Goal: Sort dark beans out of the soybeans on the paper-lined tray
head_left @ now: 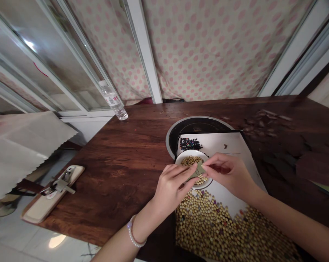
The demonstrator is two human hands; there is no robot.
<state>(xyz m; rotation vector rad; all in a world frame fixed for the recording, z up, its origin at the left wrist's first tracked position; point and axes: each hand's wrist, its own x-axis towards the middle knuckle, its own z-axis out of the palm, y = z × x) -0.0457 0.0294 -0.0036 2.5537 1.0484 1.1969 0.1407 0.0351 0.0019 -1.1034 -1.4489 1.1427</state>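
Between the fingers and thumb of my left hand [173, 185] is a small flat greenish piece [199, 169], held over a white bowl [201, 186] of yellowish beads [191, 159]. My right hand [232, 175] meets it from the other side. Its thumb and index finger are pinched together at the piece's edge, and whatever lies in that pinch is too small to make out. Under both hands, a white-lined tray with a black rim [221, 140] carries the bowl. Many loose yellowish beads [208, 222] cover its near part, and dark beads [190, 144] lie in a far corner.
Behind the tray, partly beneath it, is a round black plate with a grey rim [170, 142]. A water bottle [114, 102] stands at the wooden table's [112, 174] far left edge. To the left lies a pale tray [40, 211] with metal tools. Dark pieces [268, 122] are scattered at right.
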